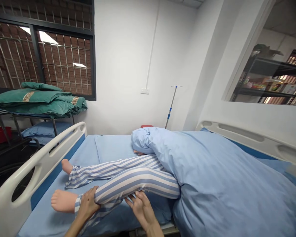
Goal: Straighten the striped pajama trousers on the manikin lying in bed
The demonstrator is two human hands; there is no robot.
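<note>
A mannequin's near leg (pixel 140 181), in blue-and-white striped trousers, lies on the bed with its knee slightly bent. My left hand (pixel 88 202) is closed round the lower leg just above the ankle, thumb and fingers over the cloth. Under the back of the knee, my right hand (pixel 141 205) is turned palm up, fingers curled against the leg's underside; some fingertips are hidden by the trousers. The near bare foot (pixel 63 200) points up and to the left. Beyond it rests the far leg (pixel 113 166), stretched out straighter. A light blue quilt (pixel 207 164) covers the upper body.
The white footboard (pixel 43 144) stands at left and the headboard (pixel 249 133) at right. A drip stand (pixel 171 107) rises behind the bed. Green folded bedding (pixel 39 100) lies on a rack beside the window. A wheelchair (pixel 12 168) is partly visible beyond the footboard.
</note>
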